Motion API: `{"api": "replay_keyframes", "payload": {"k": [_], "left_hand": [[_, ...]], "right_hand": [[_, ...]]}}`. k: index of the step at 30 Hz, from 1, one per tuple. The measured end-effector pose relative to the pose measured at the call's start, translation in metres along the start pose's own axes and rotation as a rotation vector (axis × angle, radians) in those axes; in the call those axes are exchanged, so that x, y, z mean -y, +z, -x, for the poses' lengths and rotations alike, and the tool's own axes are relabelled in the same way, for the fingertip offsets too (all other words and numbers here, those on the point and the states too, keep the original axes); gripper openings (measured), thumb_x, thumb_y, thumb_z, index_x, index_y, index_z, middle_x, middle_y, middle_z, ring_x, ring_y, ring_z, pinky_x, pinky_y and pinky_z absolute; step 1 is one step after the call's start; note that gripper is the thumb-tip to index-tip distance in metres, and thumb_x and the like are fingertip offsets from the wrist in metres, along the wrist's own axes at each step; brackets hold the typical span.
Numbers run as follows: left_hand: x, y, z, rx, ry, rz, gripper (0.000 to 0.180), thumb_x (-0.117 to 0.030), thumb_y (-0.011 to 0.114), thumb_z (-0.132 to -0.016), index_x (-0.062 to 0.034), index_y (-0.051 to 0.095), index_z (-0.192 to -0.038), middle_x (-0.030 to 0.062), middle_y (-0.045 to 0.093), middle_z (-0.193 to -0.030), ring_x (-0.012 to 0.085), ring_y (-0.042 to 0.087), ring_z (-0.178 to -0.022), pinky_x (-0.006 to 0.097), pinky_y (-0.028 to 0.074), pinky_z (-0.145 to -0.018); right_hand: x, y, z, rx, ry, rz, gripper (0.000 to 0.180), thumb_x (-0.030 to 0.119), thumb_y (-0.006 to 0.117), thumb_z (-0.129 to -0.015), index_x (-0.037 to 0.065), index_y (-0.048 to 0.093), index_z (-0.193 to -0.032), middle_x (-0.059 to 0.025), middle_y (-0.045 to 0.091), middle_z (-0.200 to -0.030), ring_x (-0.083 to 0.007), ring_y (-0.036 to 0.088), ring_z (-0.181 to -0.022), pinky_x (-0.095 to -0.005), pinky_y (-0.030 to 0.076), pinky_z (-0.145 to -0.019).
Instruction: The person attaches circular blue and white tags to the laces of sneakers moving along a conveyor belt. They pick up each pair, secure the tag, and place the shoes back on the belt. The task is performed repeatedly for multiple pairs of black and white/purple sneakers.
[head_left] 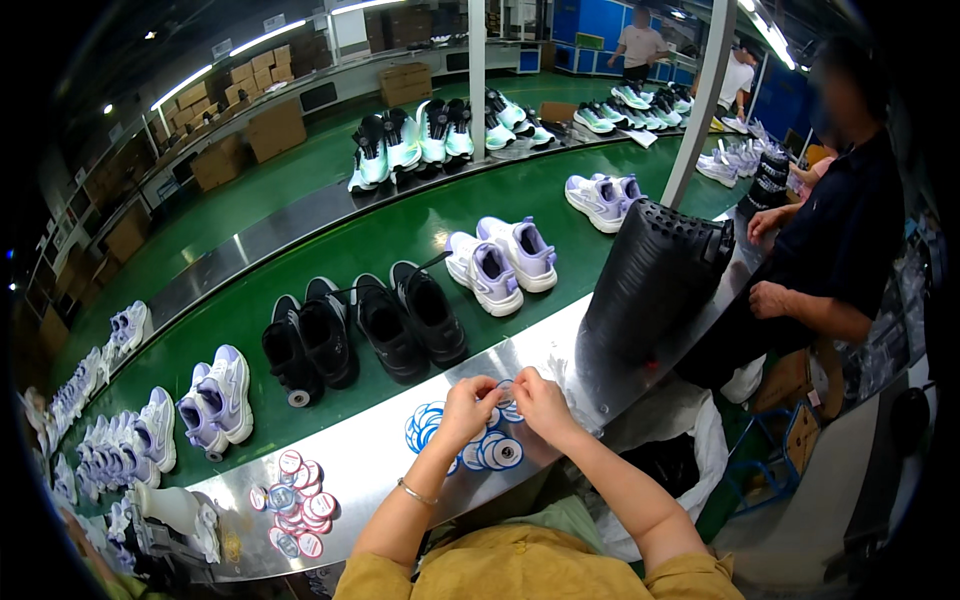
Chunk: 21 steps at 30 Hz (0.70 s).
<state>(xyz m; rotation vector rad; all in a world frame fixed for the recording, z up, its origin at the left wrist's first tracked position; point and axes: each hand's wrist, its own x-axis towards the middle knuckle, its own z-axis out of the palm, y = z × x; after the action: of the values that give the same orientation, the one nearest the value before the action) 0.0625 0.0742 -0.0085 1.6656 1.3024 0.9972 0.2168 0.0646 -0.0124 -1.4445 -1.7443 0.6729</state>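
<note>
Over the metal ledge my left hand [468, 408] and my right hand [543, 405] come close together, fingers pinched on a blue-rimmed round tag [506, 392] between them. Fine detail of that tag is too small to make out. Beneath my hands spreads a loose pile of blue-and-white round tags [503, 453]. To the left on the ledge lies a heap of red-and-white round tags [318, 507]. Beyond my hands, two pairs of black shoes [383, 325] stand on the green belt, one with a round tag by its toe.
White-and-lilac shoes [487, 268] stand farther along the belt, with others [217, 400] at left. A tall black ribbed stack [655, 285] stands right of my hands. Mint-green shoes [402, 140] line the far shelf. A dark-clothed co-worker [825, 235] stands at right, near a white sack [700, 440].
</note>
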Motion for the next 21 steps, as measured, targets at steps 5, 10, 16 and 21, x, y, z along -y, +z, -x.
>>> {"api": "replay_keyframes", "payload": {"k": [5, 10, 16, 21], "left_hand": [[0.003, 0.004, 0.0, 0.036, 0.007, 0.037, 0.019, -0.013, 0.066, -0.076, 0.0028, 0.064, -0.086, 0.008, 0.063, -0.075, 0.0113, 0.055, -0.068, 0.025, 0.044, -0.06], [-0.009, -0.003, 0.009, 0.037, -0.104, 0.383, 0.018, -0.014, 0.06, -0.083, 0.0027, 0.064, -0.089, 0.0041, 0.062, -0.081, 0.0094, 0.054, -0.075, 0.022, 0.043, -0.066], [-0.006, -0.01, 0.02, 0.038, -0.134, 0.726, 0.014, -0.013, 0.06, -0.084, -0.0005, 0.058, -0.089, 0.0007, 0.057, -0.078, 0.0064, 0.05, -0.072, 0.02, 0.04, -0.067], [0.003, -0.023, 0.025, -0.071, -0.113, 0.5, 0.012, -0.013, 0.06, -0.084, -0.002, 0.055, -0.087, 0.0013, 0.056, -0.077, 0.0067, 0.049, -0.069, 0.019, 0.04, -0.063]], "right_hand": [[0.009, -0.001, 0.0, 0.005, -0.01, 0.083, 0.011, 0.015, 0.051, -0.083, 0.004, 0.05, -0.085, -0.0182, 0.059, -0.067, -0.0391, 0.058, -0.065, -0.0475, 0.043, -0.057], [0.018, -0.006, 0.0, 0.011, -0.075, -0.055, 0.009, 0.012, 0.051, -0.084, 0.003, 0.05, -0.086, -0.0172, 0.059, -0.065, -0.0345, 0.059, -0.061, -0.0429, 0.045, -0.054], [0.026, -0.007, 0.002, 0.162, -0.11, -0.352, 0.007, 0.004, 0.051, -0.085, 0.0, 0.052, -0.09, -0.0092, 0.059, -0.064, -0.0166, 0.059, -0.058, -0.0289, 0.046, -0.053], [0.029, 0.005, -0.015, 0.314, -0.105, -0.392, 0.012, 0.01, 0.053, -0.085, 0.0, 0.053, -0.092, -0.009, 0.059, -0.066, -0.0144, 0.057, -0.059, -0.0271, 0.045, -0.055]]}}
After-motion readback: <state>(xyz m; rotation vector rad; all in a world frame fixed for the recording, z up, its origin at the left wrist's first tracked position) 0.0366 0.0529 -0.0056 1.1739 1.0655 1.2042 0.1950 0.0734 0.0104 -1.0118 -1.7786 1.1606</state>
